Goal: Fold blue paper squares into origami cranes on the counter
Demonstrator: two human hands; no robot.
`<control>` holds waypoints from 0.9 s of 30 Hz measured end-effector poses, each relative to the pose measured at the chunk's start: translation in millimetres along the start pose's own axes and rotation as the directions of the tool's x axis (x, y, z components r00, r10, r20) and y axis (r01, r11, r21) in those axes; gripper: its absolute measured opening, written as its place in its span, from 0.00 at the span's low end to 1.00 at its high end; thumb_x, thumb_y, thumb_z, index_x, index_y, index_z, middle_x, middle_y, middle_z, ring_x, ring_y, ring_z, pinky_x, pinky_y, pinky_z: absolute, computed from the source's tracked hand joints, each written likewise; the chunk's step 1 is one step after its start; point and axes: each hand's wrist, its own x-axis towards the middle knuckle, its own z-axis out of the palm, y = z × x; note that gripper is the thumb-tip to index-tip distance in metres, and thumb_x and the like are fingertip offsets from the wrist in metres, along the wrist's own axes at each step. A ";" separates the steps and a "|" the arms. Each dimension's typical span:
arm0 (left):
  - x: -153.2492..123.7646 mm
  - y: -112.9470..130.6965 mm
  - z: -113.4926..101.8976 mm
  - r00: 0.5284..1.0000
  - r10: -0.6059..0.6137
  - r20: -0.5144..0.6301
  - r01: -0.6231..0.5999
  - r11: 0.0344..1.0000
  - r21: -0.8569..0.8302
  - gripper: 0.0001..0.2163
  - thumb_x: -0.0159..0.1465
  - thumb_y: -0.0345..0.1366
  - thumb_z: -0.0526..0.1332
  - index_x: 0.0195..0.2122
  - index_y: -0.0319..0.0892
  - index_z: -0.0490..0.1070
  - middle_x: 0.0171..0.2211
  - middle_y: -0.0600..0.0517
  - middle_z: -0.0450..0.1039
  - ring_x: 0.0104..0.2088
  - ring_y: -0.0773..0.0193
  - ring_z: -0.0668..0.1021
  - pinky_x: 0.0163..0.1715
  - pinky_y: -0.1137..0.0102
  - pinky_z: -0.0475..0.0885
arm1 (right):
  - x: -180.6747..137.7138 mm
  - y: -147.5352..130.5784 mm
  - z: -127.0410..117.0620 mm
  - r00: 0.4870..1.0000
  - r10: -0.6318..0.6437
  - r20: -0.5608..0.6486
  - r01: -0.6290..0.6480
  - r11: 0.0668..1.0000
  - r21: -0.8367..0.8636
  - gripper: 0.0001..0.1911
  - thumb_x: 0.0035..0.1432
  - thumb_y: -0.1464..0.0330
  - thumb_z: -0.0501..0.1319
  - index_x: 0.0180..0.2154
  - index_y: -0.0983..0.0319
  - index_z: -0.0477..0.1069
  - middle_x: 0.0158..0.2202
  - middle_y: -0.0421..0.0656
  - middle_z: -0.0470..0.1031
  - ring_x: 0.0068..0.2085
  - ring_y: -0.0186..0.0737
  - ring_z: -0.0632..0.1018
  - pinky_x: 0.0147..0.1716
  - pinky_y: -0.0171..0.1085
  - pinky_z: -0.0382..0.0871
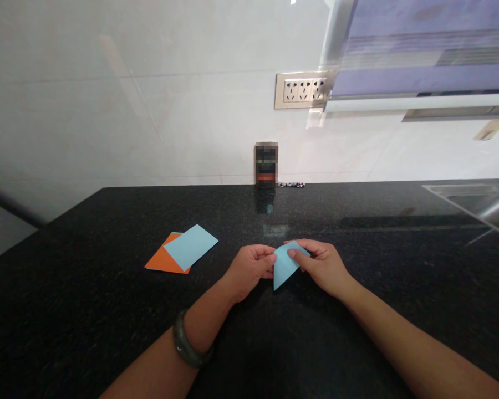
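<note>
A light blue piece of folded paper (286, 265) is held between both hands, one corner pointing down toward me. My left hand (251, 270) pinches its left edge between thumb and fingers. On the other side, my right hand (321, 260) grips the upper right part, thumb on the front face and fingers behind it. Left of my hands, a flat sheet of light blue paper (193, 246) lies partly over orange paper (164, 261) on the dark counter.
The speckled black countertop (108, 332) runs back to a pale tiled wall. A phone-like dark object (266, 164) leans there beside a beaded strand (291, 184). A metal sink (482, 202) is set in at the right. Wall sockets (303, 90) sit above.
</note>
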 end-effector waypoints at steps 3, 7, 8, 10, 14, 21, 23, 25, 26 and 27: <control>0.9 -0.8 -2.5 1.000 -0.014 0.005 0.014 0.999 -0.043 0.12 0.51 0.38 0.64 0.33 0.34 0.72 0.24 0.49 0.74 0.25 0.66 0.75 0.30 0.68 0.71 | 1.2 -0.5 -3.5 0.976 -0.214 0.033 0.215 0.975 -0.045 0.10 0.53 0.69 0.58 0.37 0.58 0.75 0.29 0.42 0.74 0.30 0.35 0.73 0.28 0.35 0.67; 0.2 1.4 -4.3 0.999 -0.047 0.009 0.048 0.995 -0.085 0.12 0.51 0.37 0.64 0.33 0.34 0.72 0.24 0.49 0.74 0.25 0.65 0.76 0.29 0.68 0.71 | 3.6 -2.5 -10.2 0.885 -0.425 0.192 0.445 0.893 -0.073 0.15 0.55 0.74 0.55 0.41 0.54 0.74 0.33 0.42 0.73 0.34 0.33 0.74 0.33 0.34 0.69; -0.3 2.2 -4.3 0.999 -0.052 0.006 0.052 0.994 -0.092 0.11 0.51 0.36 0.64 0.33 0.34 0.72 0.24 0.49 0.74 0.25 0.65 0.76 0.29 0.69 0.71 | 4.0 -3.1 -11.6 0.868 -0.440 0.230 0.468 0.879 -0.087 0.16 0.55 0.75 0.54 0.42 0.54 0.73 0.35 0.42 0.72 0.35 0.33 0.74 0.34 0.34 0.69; -1.2 3.9 -4.1 0.998 -0.056 0.005 0.056 0.993 -0.101 0.10 0.51 0.35 0.63 0.32 0.34 0.71 0.24 0.49 0.74 0.25 0.66 0.76 0.29 0.69 0.71 | 4.1 -3.9 -13.8 0.845 -0.448 0.291 0.494 0.863 -0.106 0.17 0.55 0.76 0.54 0.43 0.54 0.72 0.37 0.43 0.72 0.37 0.33 0.74 0.35 0.34 0.69; -2.3 6.0 -3.3 0.997 -0.072 0.001 0.071 0.992 -0.107 0.09 0.50 0.34 0.63 0.30 0.33 0.71 0.22 0.49 0.73 0.24 0.66 0.76 0.27 0.70 0.70 | 3.5 -3.8 -15.5 0.827 -0.435 0.357 0.498 0.861 -0.103 0.18 0.55 0.76 0.54 0.44 0.54 0.72 0.38 0.43 0.71 0.38 0.33 0.74 0.36 0.34 0.68; -2.1 6.2 -3.8 0.994 -0.110 -0.017 0.107 0.985 -0.136 0.08 0.50 0.33 0.63 0.30 0.34 0.71 0.23 0.49 0.74 0.23 0.66 0.75 0.26 0.71 0.70 | 3.5 -0.5 -15.3 0.815 -0.434 0.384 0.505 0.857 -0.104 0.18 0.56 0.77 0.53 0.45 0.54 0.71 0.39 0.43 0.72 0.38 0.33 0.74 0.37 0.34 0.69; -2.3 6.2 -4.1 0.993 -0.115 -0.015 0.112 0.985 -0.133 0.08 0.50 0.32 0.63 0.30 0.34 0.71 0.22 0.48 0.74 0.22 0.67 0.75 0.25 0.71 0.69 | 3.5 0.0 -15.0 0.815 -0.430 0.388 0.504 0.857 -0.109 0.19 0.55 0.77 0.53 0.45 0.54 0.71 0.39 0.43 0.72 0.38 0.33 0.74 0.37 0.34 0.69; -2.5 5.8 -4.2 0.994 -0.111 -0.008 0.109 0.987 -0.119 0.08 0.51 0.34 0.62 0.29 0.34 0.72 0.22 0.48 0.74 0.22 0.67 0.75 0.25 0.71 0.69 | 3.2 0.0 -14.8 0.818 -0.421 0.392 0.498 0.859 -0.117 0.19 0.55 0.78 0.53 0.44 0.54 0.72 0.39 0.43 0.72 0.38 0.33 0.74 0.37 0.34 0.68; -2.5 5.4 -4.2 0.995 -0.104 -0.011 0.102 0.989 -0.107 0.09 0.51 0.36 0.63 0.29 0.34 0.71 0.22 0.48 0.74 0.22 0.67 0.75 0.25 0.71 0.69 | 3.1 -0.2 -14.6 0.821 -0.415 0.392 0.494 0.861 -0.121 0.19 0.54 0.78 0.53 0.44 0.55 0.72 0.39 0.43 0.72 0.38 0.33 0.74 0.37 0.34 0.68; -2.4 4.9 -4.1 0.995 -0.093 -0.024 0.090 0.992 -0.093 0.10 0.51 0.37 0.63 0.28 0.34 0.71 0.22 0.48 0.74 0.22 0.67 0.75 0.25 0.71 0.69 | 2.8 -0.6 -14.5 0.823 -0.411 0.391 0.490 0.863 -0.124 0.20 0.54 0.79 0.53 0.43 0.55 0.72 0.39 0.43 0.72 0.39 0.33 0.74 0.38 0.35 0.68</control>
